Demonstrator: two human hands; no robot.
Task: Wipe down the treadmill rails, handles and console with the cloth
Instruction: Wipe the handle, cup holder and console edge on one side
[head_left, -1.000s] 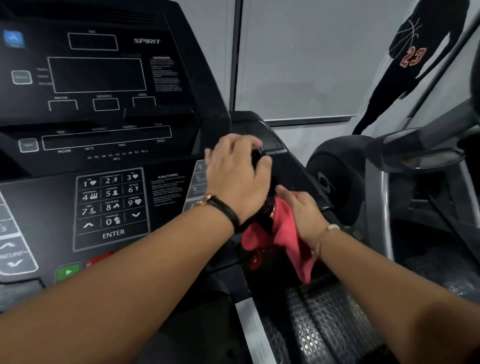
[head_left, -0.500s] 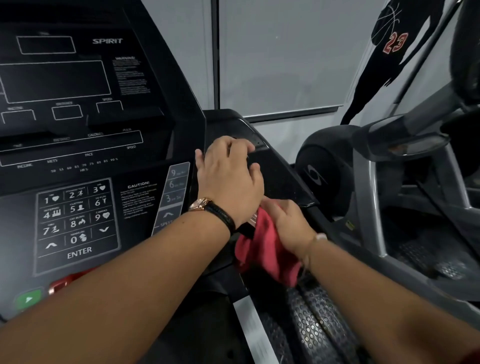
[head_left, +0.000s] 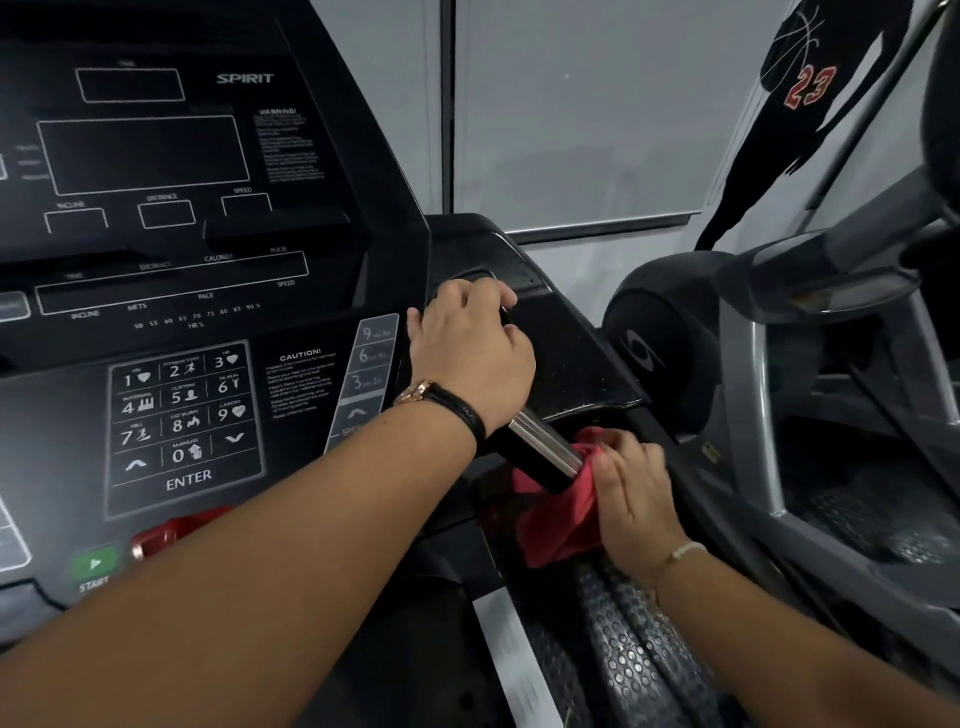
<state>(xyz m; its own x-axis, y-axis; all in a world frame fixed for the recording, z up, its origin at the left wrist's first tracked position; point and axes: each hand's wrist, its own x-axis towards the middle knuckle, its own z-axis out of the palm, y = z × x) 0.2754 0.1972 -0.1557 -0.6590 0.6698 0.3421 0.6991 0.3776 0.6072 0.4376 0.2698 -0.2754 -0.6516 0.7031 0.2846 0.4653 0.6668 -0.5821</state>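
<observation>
The black treadmill console fills the left of the view, with a number keypad and a green start button. A short handle with a silver sensor band juts out at the console's right. My left hand grips the upper part of this handle. My right hand holds a red cloth bunched against the handle's lower black end. The dark side tray lies just beyond the handle.
A neighbouring grey exercise machine stands close on the right. Black dotted side rails run toward me below the cloth. A red safety key sits near the start button. A wall silhouette with number 23 is behind.
My right hand has slid the cloth down the handle to its end, uncovering the silver band. My left hand has stayed on the handle's top. The camera has shifted slightly.
</observation>
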